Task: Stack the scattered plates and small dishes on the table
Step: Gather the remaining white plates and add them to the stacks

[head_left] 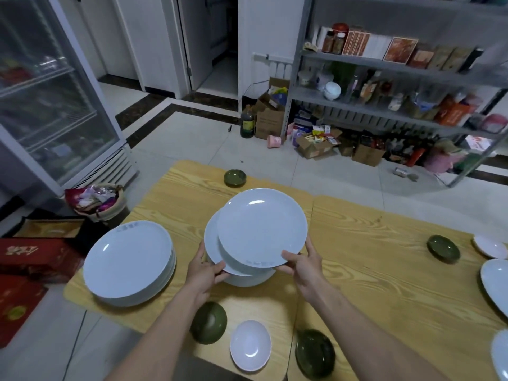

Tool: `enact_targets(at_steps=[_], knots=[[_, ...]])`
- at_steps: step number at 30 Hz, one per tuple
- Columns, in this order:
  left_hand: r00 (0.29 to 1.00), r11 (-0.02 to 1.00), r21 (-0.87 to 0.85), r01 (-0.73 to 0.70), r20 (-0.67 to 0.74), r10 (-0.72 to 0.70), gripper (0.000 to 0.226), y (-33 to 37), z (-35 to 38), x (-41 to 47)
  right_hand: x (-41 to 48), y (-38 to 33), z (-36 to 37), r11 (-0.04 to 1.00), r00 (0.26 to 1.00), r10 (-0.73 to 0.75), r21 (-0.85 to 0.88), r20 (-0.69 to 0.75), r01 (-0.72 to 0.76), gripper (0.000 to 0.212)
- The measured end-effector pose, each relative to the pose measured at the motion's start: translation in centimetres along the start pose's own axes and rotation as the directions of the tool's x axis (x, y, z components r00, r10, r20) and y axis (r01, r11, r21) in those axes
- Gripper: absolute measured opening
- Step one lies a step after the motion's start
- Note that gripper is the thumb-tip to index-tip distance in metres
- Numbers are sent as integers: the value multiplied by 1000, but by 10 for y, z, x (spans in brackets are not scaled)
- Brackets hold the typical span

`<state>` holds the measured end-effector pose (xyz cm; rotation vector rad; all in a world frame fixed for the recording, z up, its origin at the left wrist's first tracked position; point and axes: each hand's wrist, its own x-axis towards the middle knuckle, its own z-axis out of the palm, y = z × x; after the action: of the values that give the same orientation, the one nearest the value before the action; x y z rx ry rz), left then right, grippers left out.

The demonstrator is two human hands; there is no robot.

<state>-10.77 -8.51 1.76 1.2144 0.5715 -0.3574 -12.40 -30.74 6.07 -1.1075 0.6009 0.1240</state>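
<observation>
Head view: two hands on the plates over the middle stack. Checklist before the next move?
1. Right hand grip on upper round white plate: thumb over the rim, ok.
2. Left hand grip: thumb on the rim of the second white plate underneath, ok.
3. Alignment: upper plate sits offset right of the second, not ok.
4. Fingers under the rims: hidden, cannot tell.
5. Middle stack of white plates square beneath: mostly covered, cannot tell.
6. Neighbours: tall left stack of white plates and dark green round bowl stand apart, ok.
</observation>
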Motion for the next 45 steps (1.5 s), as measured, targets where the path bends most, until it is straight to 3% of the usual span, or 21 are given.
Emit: enact_targets(at_steps=[15,23,32,37,39,41,43,45], knots=[[995,996,87,-27,103,18,86,4,-11,5,21,16,14,995,999,40,-93,-31,-42,82],[996,995,96,-5,94,-4,87,2,-14,9,28,15,15,936,996,14,-348,-85,-43,89],[997,995,96,-21,74,14,84,4,-11,4,37,21,11,893,994,18,-446,-110,-66,88],[995,960,269,-80,73,63,81,9,-17,2,36,20,9,844,997,14,-533,-74,-51,74],[992,902,414,-119,24,120,69,16,-17,1,31,15,6,740,996,-69,-673,-48,19,60],[972,784,599,-162,-43,233,52,25,-15,0,26,8,3,557,984,-180,-823,15,114,55],[930,568,797,-207,-21,368,48,33,-11,-1,21,-2,3,315,966,-224,-929,128,196,54],[905,258,938,-231,109,412,51,37,-4,-3,17,-12,4,24,944,-182,-958,277,285,58]])
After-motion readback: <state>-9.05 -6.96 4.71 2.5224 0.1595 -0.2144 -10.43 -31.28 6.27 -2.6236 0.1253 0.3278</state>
